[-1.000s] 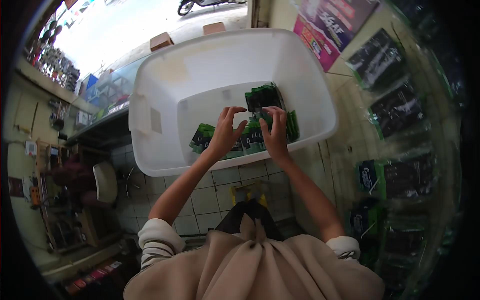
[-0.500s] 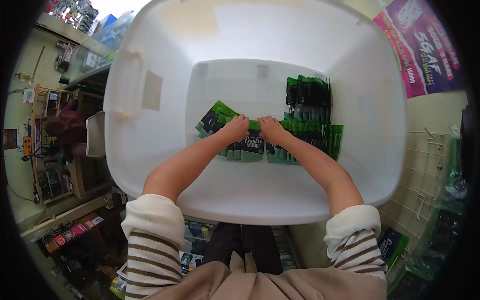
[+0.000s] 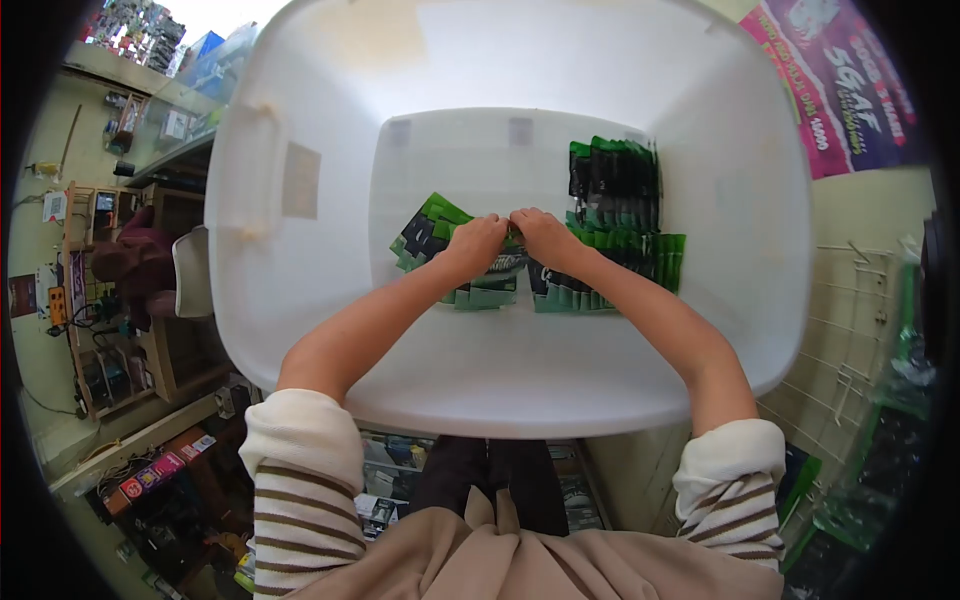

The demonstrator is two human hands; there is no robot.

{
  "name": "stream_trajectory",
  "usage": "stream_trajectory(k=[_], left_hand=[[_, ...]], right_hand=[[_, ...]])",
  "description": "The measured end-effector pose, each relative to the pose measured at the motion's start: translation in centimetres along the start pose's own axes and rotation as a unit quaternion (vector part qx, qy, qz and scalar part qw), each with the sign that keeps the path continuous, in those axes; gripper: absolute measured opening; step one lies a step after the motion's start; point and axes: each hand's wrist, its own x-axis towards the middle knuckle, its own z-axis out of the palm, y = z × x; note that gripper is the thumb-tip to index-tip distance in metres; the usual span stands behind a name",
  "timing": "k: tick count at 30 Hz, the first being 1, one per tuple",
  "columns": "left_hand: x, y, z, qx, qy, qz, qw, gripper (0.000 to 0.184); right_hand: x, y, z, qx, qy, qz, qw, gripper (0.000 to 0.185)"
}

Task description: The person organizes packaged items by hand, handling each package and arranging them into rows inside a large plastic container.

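Note:
Both my hands are close together inside a large white plastic tub (image 3: 290, 330). My left hand (image 3: 474, 246) and my right hand (image 3: 544, 240) pinch the top edge of one green and black packet (image 3: 508, 262), which is partly hidden behind my fingers. To the left, several similar packets (image 3: 428, 232) lie fanned on the tub floor. A row of packets (image 3: 600, 262) overlaps at the right, and another stack (image 3: 614, 185) of dark packets lies behind it.
A pink and purple poster (image 3: 850, 80) is on the wall at the upper right. Wire racks (image 3: 850, 330) with packaged goods line the right side. Wooden shelves (image 3: 160, 330), a pale chair (image 3: 192, 272) and a glass case (image 3: 180, 120) are at the left.
The view has moved closer to the tub over the last second. Both hands went from open to closed on a packet, then drew nearer each other, and the packet now appears tilted.

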Motion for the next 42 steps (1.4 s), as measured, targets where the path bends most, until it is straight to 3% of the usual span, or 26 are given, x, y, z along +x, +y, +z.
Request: stream_trajectory(k=[4, 8, 11, 12, 14, 20, 23, 26, 32, 34, 38, 40, 42], left_hand=[[-3.9, 4.6, -8.8, -0.095, 0.067, 0.013, 0.993, 0.016], [-7.7, 9.0, -14.8, -0.18, 0.184, 0.077, 0.963, 0.014], [-9.9, 13.1, -17.9, -0.315, 0.257, 0.142, 0.903, 0.02], [-10.2, 14.8, -18.4, -0.316, 0.244, 0.168, 0.901, 0.02], [-11.7, 18.9, -18.5, -0.485, 0.22, 0.205, 0.822, 0.018], [-14.0, 29.9, -14.4, -0.549, 0.066, 0.327, 0.766, 0.026], [-15.6, 34.6, -10.5, -0.674, 0.061, 0.311, 0.667, 0.022], [-15.8, 36.3, -7.6, -0.603, -0.04, 0.385, 0.697, 0.02], [-16.9, 40.2, -4.5, -0.566, -0.061, 0.412, 0.712, 0.015], [-16.9, 41.3, -3.9, -0.551, -0.056, 0.416, 0.722, 0.015], [-15.8, 43.0, -2.2, -0.565, -0.049, 0.39, 0.725, 0.014], [-14.9, 43.6, -1.4, -0.552, -0.067, 0.342, 0.758, 0.013], [-13.6, 44.0, -0.2, -0.509, -0.042, 0.375, 0.773, 0.016]], right_hand=[[-2.4, -6.4, -8.4, 0.013, 0.03, 0.059, 0.998, 0.01], [-6.9, -13.1, -15.2, 0.038, 0.147, 0.085, 0.985, 0.013], [-12.2, -17.8, -18.0, 0.027, 0.374, 0.022, 0.927, 0.013], [-14.2, -19.3, -18.7, 0.014, 0.392, 0.038, 0.919, 0.013], [-18.6, -22.7, -19.2, 0.092, 0.486, 0.115, 0.861, 0.013], [-30.6, -26.1, -16.3, -0.02, 0.632, 0.196, 0.75, 0.014], [-34.9, -27.6, -13.5, 0.009, 0.682, 0.267, 0.681, 0.012], [-37.7, -28.2, -11.3, 0.004, 0.717, 0.314, 0.622, 0.01], [-41.2, -28.5, -9.4, -0.002, 0.764, 0.353, 0.54, 0.01], [-42.1, -27.3, -8.9, 0.043, 0.793, 0.361, 0.488, 0.012], [-43.2, -24.7, -8.8, 0.058, 0.796, 0.368, 0.476, 0.015], [-43.7, -22.7, -8.0, 0.045, 0.798, 0.377, 0.468, 0.016], [-44.3, -20.8, -7.5, 0.03, 0.798, 0.386, 0.462, 0.017]])
